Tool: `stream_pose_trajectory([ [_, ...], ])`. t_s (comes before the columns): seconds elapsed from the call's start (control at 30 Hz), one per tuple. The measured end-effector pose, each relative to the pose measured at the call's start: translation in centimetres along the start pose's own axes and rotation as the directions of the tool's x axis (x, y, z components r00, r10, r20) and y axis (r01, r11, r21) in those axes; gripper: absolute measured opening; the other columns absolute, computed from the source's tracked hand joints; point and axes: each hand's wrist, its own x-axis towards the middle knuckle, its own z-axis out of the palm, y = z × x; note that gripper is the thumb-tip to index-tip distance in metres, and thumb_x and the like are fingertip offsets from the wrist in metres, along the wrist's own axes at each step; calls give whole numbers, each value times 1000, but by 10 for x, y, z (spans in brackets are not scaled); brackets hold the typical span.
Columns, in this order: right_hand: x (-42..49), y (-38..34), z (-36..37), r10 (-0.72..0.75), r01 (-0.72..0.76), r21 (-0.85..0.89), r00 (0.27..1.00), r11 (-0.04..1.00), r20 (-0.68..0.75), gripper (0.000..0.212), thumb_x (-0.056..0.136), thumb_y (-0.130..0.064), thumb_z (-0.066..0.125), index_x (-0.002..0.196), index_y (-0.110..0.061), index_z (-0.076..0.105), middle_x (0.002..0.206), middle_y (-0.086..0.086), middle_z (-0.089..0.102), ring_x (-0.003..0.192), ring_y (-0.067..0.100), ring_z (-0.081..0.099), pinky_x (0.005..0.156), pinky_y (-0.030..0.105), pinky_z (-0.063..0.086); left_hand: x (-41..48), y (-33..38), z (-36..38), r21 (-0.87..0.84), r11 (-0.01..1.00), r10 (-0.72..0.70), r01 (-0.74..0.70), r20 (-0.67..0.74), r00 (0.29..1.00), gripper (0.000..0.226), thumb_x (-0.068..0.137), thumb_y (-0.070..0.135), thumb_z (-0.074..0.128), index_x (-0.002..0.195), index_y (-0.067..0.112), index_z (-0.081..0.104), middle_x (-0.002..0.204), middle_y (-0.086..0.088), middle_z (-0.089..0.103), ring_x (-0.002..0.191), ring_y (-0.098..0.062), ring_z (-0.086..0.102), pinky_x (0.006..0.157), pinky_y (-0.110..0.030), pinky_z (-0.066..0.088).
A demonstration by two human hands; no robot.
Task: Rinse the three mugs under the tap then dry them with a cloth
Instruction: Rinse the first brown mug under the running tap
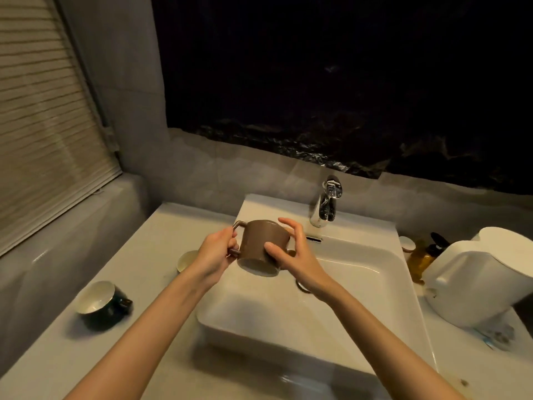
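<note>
The brown mug (261, 241) is held in the air above the far left part of the white sink (354, 287), just left of the chrome tap (327, 204). It is tipped so that its mouth faces near and down. Both hands are clamped on it. The left hand (215, 252) has its fingers curled round the handle on the mug's left side. The right hand (294, 255) grips the body, with the thumb pressed on the near side and the fingers spread round the far side.

On the desk (144, 327) left of the sink a dark mug (99, 304) with a pale inside sits tilted. A small pale cup (186, 259) stands farther back, partly hidden behind the left wrist. To the right of the sink stand an amber bottle (422, 258) and a large white appliance (476, 278).
</note>
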Motion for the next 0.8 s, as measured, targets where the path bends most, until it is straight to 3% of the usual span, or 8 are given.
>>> stream_pose_trajectory([
  [0.1, 4, 7, 24, -139, 160, -236, 985, 959, 107, 89, 75, -43, 77, 143, -42, 19, 143, -18, 29, 125, 6, 43, 95, 24, 49, -1, 3, -24, -167, 979, -134, 120, -77, 988, 29, 103, 19, 34, 77, 12, 46, 38, 8, 37, 57, -11, 31, 60, -24, 33],
  [0.3, 28, 3, 71, -201, 202, -624, 977, 755, 73, 71, 98, -23, 46, 153, -27, 2, 160, 0, 10, 123, 33, 49, 101, 39, 43, 2, 9, -72, -286, 939, -222, 191, -82, 971, 25, 101, 19, 40, 81, 8, 51, 51, 1, 45, 62, -12, 41, 67, -29, 40],
  [0.37, 41, -2, 89, -204, 179, -673, 978, 718, 42, 67, 97, -14, 43, 153, -23, 9, 160, 4, 16, 122, 38, 50, 101, 42, 42, 3, 12, -88, -149, 977, -166, 151, -91, 982, 23, 99, 14, 44, 83, 3, 55, 70, -8, 52, 68, -15, 48, 69, -29, 46],
  [0.43, 57, -9, 106, -199, 165, -698, 980, 697, 33, 63, 94, -10, 43, 151, -21, 19, 153, 7, 34, 119, 38, 52, 97, 39, 42, 8, 14, -109, 53, 993, -97, 103, -98, 990, 22, 99, 14, 44, 104, -3, 57, 86, -13, 58, 69, -13, 54, 72, -26, 50],
  [0.53, 81, -21, 137, -151, 148, -744, 986, 652, 65, 59, 91, -12, 50, 147, -17, 30, 138, 13, 52, 113, 36, 56, 90, 36, 44, 19, 17, -150, 291, 957, 18, 10, -95, 995, 37, 101, 23, 41, 137, 14, 36, 100, -11, 63, 78, -15, 61, 74, -29, 53],
  [0.63, 109, -29, 174, -45, 76, -734, 997, 675, 62, 46, 91, -12, 53, 135, -9, 40, 127, 18, 58, 109, 37, 57, 86, 37, 45, 28, 27, -199, 598, 783, 177, -170, 48, 983, 21, 100, 35, 37, 113, 25, 50, 105, -2, 64, 84, -16, 61, 76, -32, 53],
  [0.73, 141, -27, 209, 47, -16, -717, 999, 697, 24, 32, 89, -8, 54, 120, -8, 49, 117, 18, 62, 100, 35, 60, 78, 38, 50, 41, 35, -249, 695, 655, 182, -297, 235, 955, 11, 97, 31, 44, 105, 24, 49, 93, 9, 60, 83, -8, 59, 69, -20, 46],
  [0.8, 159, -24, 232, 97, -57, -703, 995, 709, 16, 24, 89, -6, 49, 113, -8, 55, 105, 17, 66, 79, 32, 65, 60, 34, 53, 55, 39, -279, 709, 638, 144, -299, 271, 952, 11, 97, 28, 46, 105, 21, 50, 90, 4, 61, 83, -6, 59, 68, -19, 46],
])
